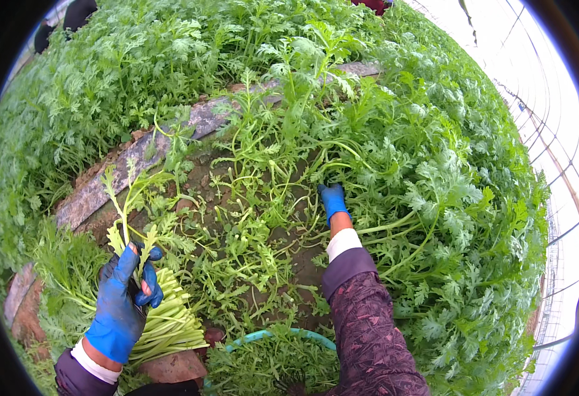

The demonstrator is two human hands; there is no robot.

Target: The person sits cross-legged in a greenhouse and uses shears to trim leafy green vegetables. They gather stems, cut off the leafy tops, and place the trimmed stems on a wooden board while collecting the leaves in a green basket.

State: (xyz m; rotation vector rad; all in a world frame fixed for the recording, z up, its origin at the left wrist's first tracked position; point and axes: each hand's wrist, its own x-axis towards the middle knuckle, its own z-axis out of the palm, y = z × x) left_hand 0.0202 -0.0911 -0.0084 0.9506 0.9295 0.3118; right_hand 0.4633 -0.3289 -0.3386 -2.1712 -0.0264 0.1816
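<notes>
My left hand [124, 297], in a worn blue glove with bare fingertips showing, grips a leafy sprig [125, 215] of what looks like garland chrysanthemum. Just beyond and below it lies a bundle of cut pale-green stems [171, 317], their ends facing right. My right hand [333, 199], also gloved in blue, reaches down among the plant bases at the edge of the standing greens [433, 198]. Its fingertips are hidden by leaves and stems, so whether they hold anything is unclear. Short stubs and low shoots [255, 232] cover the soil between both hands.
A teal-rimmed container [309, 334] of loose leaves is at the bottom, near my right sleeve. A grey strip [136, 158] crosses the bed diagonally, with dense greens [121, 74] behind. Dark-clothed people [79, 12] appear at top left. Greenhouse framing [556, 148] curves along the right.
</notes>
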